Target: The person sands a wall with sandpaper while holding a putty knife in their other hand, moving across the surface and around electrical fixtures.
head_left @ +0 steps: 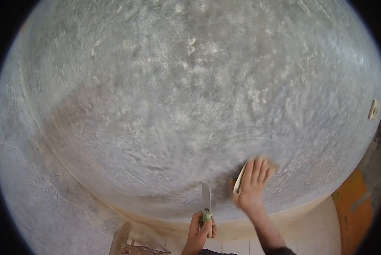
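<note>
My left hand (199,231) is closed around the green handle of a putty knife (206,197), its flat metal blade pointing up in front of the grey wall (190,106). To the right, my right hand (253,182) is pressed toward the wall's lower part, its fingertips smeared by motion. Under its palm and fingers is a pale, folded sheet (240,179), like sandpaper, with just its left edge showing; the rest is hidden by the hand.
A wall socket or switch (373,109) is at the far right. Below it stands an orange panel (352,199). Pale floor tiles (237,245) run along the wall's foot. Wooden pieces (133,248) lie at the lower left, near the corner with a cracked side wall (41,182).
</note>
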A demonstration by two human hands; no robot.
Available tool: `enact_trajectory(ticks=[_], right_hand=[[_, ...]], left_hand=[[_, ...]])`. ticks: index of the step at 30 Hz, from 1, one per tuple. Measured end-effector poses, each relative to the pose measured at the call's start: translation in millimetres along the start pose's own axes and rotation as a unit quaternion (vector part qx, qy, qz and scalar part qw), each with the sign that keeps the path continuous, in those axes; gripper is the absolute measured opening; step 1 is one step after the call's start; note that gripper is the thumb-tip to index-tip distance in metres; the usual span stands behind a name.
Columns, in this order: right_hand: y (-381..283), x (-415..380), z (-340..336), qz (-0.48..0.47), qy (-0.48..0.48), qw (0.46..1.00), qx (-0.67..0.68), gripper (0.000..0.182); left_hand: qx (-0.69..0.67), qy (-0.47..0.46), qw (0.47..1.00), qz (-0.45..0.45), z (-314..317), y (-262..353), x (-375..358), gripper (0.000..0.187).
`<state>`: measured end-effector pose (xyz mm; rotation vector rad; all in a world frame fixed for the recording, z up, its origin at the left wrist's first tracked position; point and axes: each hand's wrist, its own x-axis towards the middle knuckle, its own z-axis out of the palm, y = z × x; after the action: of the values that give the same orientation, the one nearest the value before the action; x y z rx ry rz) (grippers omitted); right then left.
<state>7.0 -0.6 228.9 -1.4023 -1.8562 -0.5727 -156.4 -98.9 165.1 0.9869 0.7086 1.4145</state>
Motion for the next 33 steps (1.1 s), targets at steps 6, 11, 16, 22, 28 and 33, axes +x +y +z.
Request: enact_trajectory(ticks=[6, 11, 16, 22, 28, 33], right_hand=[[-3, -62, 47, 0.003, -0.052, 0.998, 0.030, 0.069], [0, 44, -31, -0.015, 0.122, 0.992, -0.009, 0.062], [-17, -1, 7, -0.009, 0.020, 1.000, -0.005, 0.066], [-47, -27, 47, 0.005, 0.015, 1.000, -0.003, 0.078], [-134, 71, 9, 0.015, 0.108, 0.994, -0.016, 0.079], [-198, -33, 112, 0.011, -0.021, 0.999, 0.039, 0.069]], left_hand=[[0.029, 0.023, 0.999, 0.006, -4, 0, 7, 0.029], [0.000, 0.034, 0.999, 0.018, -7, -1, 9, 0.031], [-0.061, 0.033, 0.997, 0.033, -19, 12, 13, 0.034], [0.002, 0.027, 0.999, -0.022, -62, 36, 19, 0.040], [0.074, 0.003, 0.997, -0.015, -143, 88, 17, 0.034], [0.044, 0.031, 0.998, -0.014, -210, 111, 12, 0.023]])
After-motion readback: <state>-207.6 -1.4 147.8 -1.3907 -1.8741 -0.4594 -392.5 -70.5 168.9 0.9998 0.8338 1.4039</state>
